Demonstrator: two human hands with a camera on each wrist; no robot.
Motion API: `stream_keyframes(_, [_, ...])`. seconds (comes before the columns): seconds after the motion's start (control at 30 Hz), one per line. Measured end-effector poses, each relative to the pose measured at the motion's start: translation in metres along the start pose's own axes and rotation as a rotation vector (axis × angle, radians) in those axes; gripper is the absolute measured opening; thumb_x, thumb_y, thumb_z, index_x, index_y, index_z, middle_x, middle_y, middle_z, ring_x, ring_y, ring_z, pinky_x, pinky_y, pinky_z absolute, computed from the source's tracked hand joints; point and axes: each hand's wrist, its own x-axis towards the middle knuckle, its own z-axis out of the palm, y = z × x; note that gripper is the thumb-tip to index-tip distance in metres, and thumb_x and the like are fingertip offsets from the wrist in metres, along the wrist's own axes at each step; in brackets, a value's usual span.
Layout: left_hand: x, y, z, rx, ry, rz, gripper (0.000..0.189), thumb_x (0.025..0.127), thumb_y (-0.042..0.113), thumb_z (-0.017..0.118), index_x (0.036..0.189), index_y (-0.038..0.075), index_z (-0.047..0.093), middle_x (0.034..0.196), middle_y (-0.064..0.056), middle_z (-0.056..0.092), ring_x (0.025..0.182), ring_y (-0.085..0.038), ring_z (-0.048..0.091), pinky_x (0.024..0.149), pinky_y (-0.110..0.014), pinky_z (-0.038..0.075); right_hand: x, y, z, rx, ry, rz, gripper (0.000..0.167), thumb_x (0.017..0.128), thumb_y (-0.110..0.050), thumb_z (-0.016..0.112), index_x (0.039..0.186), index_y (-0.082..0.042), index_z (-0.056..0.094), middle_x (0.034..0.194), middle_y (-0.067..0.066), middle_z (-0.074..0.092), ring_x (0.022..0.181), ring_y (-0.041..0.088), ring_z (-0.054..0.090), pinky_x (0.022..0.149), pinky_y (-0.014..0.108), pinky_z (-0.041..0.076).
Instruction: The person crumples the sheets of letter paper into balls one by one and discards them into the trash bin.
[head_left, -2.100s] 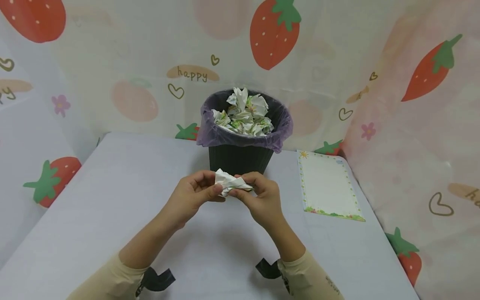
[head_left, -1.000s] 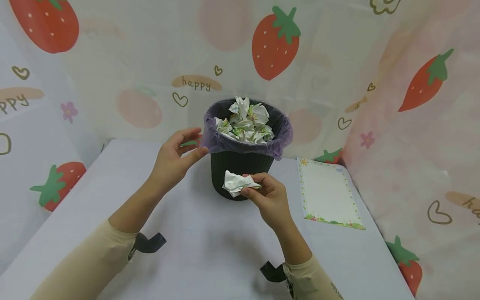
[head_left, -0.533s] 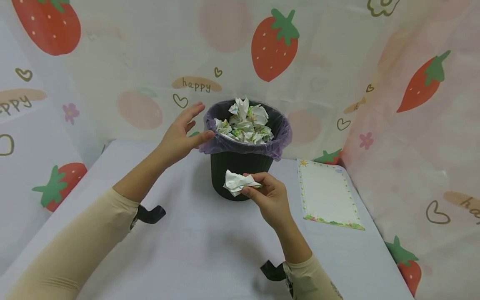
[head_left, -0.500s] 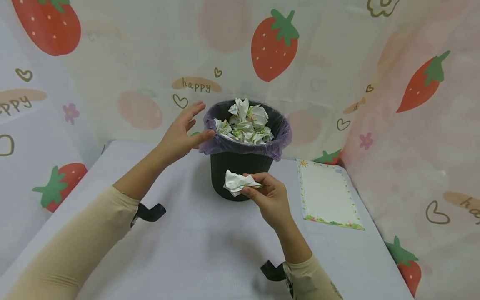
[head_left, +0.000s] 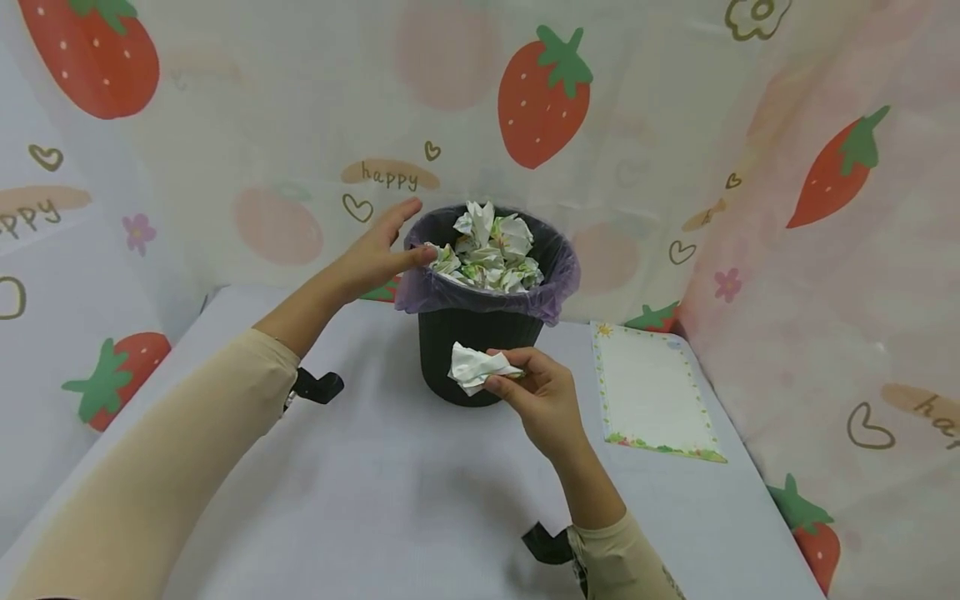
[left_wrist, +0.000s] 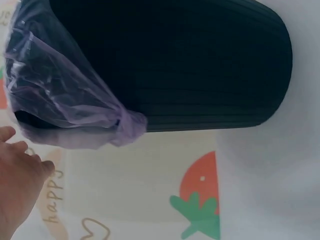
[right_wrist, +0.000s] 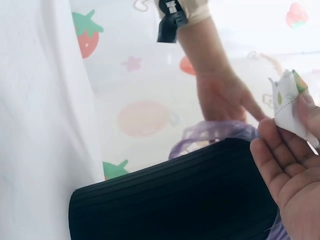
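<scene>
In the head view a black trash bin (head_left: pixel 480 350) with a purple liner bag (head_left: pixel 487 302) stands at the back middle of the table. Crumpled paper sheets (head_left: pixel 487 254) are heaped inside it. My left hand (head_left: pixel 378 254) is at the bin's left rim, fingers extended, its thumb tip over the rim; whether it touches the liner I cannot tell. My right hand (head_left: pixel 543 396) pinches a folded, crumpled piece of paper (head_left: pixel 474 368) in front of the bin. The right wrist view shows that paper (right_wrist: pixel 290 107) between thumb and fingers, with a printed green and orange corner.
A flat sheet of paper (head_left: pixel 656 392) with a printed flowery border lies on the table to the right. The white tabletop (head_left: pixel 390 500) meets strawberry-printed curtains (head_left: pixel 315 108) at the back and sides. Black straps (head_left: pixel 318 387) hang from both sleeves.
My left hand has let go of the paper, moved up and left to the bin, then risen and shifted right over its rim. My right hand keeps the paper, nearly still.
</scene>
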Motion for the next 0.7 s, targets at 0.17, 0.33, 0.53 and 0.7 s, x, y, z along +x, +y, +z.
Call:
stream_keyframes(0.17, [0.005, -0.009, 0.006, -0.014, -0.047, -0.008, 0.1, 0.091, 0.054, 0.073, 0.166, 0.019, 0.015, 0.173, 0.002, 0.005, 0.159, -0.02, 0.004, 0.129, -0.047, 0.01, 0.0, 0.0, -0.001, 0.004, -0.001, -0.007, 0.028, 0.087, 0.01, 0.074, 0.111, 0.017, 0.062, 0.115, -0.005, 0.073, 0.096, 0.01, 0.072, 0.081, 0.024, 0.061])
stream_keyframes(0.33, [0.004, -0.01, 0.01, -0.021, -0.052, -0.01, 0.102, 0.092, 0.048, 0.074, 0.166, 0.013, 0.012, 0.173, -0.003, 0.003, 0.16, -0.022, 0.003, 0.129, -0.045, 0.009, 0.002, -0.003, -0.007, -0.021, -0.005, -0.037, 0.028, 0.087, 0.01, 0.073, 0.112, 0.017, 0.062, 0.116, -0.006, 0.073, 0.095, 0.01, 0.071, 0.081, 0.024, 0.061])
stream_keyframes(0.53, [0.003, -0.011, 0.011, 0.048, -0.042, -0.016, 0.108, 0.089, 0.059, 0.072, 0.166, 0.014, 0.011, 0.173, 0.0, 0.004, 0.159, -0.021, 0.006, 0.129, -0.045, 0.011, 0.002, -0.01, -0.016, -0.033, 0.021, -0.081, 0.03, 0.087, 0.009, 0.075, 0.114, 0.016, 0.063, 0.118, -0.006, 0.073, 0.094, 0.009, 0.072, 0.08, 0.022, 0.059])
stream_keyframes(0.7, [0.002, -0.012, 0.011, 0.067, -0.045, -0.021, 0.112, 0.087, 0.065, 0.071, 0.166, 0.015, 0.009, 0.173, 0.002, 0.004, 0.159, -0.02, 0.006, 0.129, -0.044, 0.011, 0.008, -0.021, -0.027, -0.028, 0.023, -0.104, 0.026, 0.087, 0.009, 0.075, 0.111, 0.007, 0.068, 0.118, -0.004, 0.074, 0.097, 0.01, 0.072, 0.082, 0.023, 0.06])
